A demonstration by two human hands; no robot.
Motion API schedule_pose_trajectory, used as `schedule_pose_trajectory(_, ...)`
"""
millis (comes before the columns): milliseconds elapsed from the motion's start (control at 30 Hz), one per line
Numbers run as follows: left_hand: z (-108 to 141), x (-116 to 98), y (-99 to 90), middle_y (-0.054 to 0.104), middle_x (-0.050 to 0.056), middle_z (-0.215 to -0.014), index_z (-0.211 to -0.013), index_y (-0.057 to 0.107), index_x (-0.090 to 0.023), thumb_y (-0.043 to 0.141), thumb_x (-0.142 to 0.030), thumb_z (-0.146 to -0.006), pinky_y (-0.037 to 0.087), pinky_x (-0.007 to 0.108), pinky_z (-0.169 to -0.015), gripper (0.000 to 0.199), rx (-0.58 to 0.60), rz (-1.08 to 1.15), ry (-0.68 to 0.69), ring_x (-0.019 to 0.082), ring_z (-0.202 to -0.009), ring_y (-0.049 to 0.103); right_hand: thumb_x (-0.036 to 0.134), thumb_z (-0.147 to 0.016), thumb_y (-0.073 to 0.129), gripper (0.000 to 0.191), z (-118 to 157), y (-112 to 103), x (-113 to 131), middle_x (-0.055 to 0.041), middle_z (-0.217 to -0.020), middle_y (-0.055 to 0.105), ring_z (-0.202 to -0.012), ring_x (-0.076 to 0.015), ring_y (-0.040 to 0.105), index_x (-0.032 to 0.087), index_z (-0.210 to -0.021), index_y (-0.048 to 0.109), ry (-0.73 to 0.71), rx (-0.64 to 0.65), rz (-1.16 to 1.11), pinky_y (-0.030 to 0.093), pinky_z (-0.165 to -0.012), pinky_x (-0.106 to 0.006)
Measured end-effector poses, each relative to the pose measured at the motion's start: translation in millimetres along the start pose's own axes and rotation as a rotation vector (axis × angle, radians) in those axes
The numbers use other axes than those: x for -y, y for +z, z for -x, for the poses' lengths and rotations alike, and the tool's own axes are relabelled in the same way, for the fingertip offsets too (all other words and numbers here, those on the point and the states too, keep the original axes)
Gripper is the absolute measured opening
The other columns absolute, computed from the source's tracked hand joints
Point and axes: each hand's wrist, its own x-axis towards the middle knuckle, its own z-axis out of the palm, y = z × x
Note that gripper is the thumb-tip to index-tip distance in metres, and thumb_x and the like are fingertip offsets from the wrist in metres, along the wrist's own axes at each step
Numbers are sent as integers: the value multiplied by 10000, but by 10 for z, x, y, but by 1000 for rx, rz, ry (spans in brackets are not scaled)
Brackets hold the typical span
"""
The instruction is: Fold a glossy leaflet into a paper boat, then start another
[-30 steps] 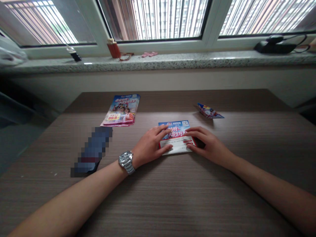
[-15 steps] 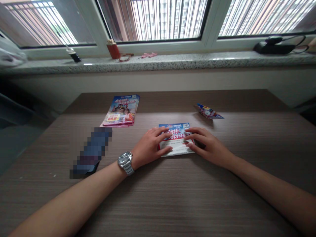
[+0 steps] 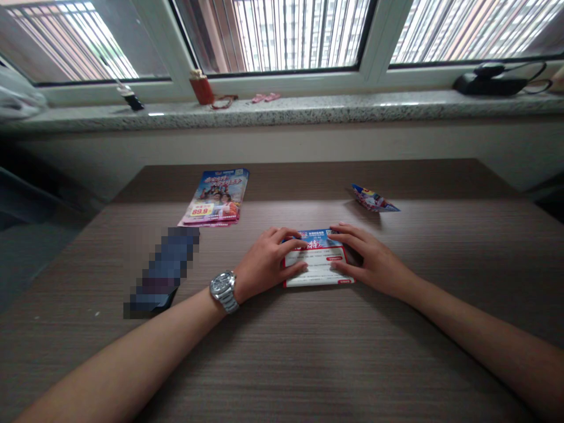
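A folded paper flyer point(image 3: 315, 267) lies on the desk between my hands, its white printed flap turned up over the blue front. Only a blue strip with part of the red title shows above the flap. My left hand point(image 3: 272, 257), with a silver watch point(image 3: 224, 290) on the wrist, grips the flyer's left side, thumb on the white flap and bent fingers near the blue strip. On the right side my right hand point(image 3: 368, 257) holds it likewise, thumb low and fingertips at the upper corner. The undersides of the fingers are hidden.
A stack of flyers point(image 3: 215, 197) lies at the back left of the desk point(image 3: 273, 364). Nearer is a pixelated dark phone-like object point(image 3: 163, 270). A folded piece of colourful paper point(image 3: 374, 200) stands at the back right. The windowsill point(image 3: 308, 111) carries small items.
The flyer's white flap now covers more of the blue front, and the folded sheet sits slightly closer to me. My fingers have shifted a little; both hands remain on its sides.
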Motion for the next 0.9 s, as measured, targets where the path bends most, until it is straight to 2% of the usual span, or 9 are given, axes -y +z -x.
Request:
schedule_pose_trajectory(300,12,-2,-1,613,99,-1315,-1304,629,-228,695,-405,-931,496,450,-1007,417,-3,-10,-19,274,-1142,565,377,-923,694,444,-12,-8,1,-128,-1392,590,-1305,-310,564,265,-1342,605,-15,-6,-15,469,-1111,-529)
schedule_pose_trajectory(500,3,-8,-2,572,111,-1315,-1355,592,-231,743,-499,-871,451,502,-1062,574,-27,-52,-137,306,-1195,527,366,-917,700,448,-21,-8,7,-122,-1354,590,-1280,-310,565,274,-1344,599,-20,-8,-21,482,-1089,-523)
schedule_pose_trajectory(900,-30,18,7,586,108,-1232,-1303,629,-230,739,-498,-877,467,475,-1021,515,-46,-24,-158,291,-1146,542,393,-919,688,431,-66,-12,1,-121,-1277,604,-1213,-312,586,275,-1327,615,20,-9,-4,500,-1047,-512)
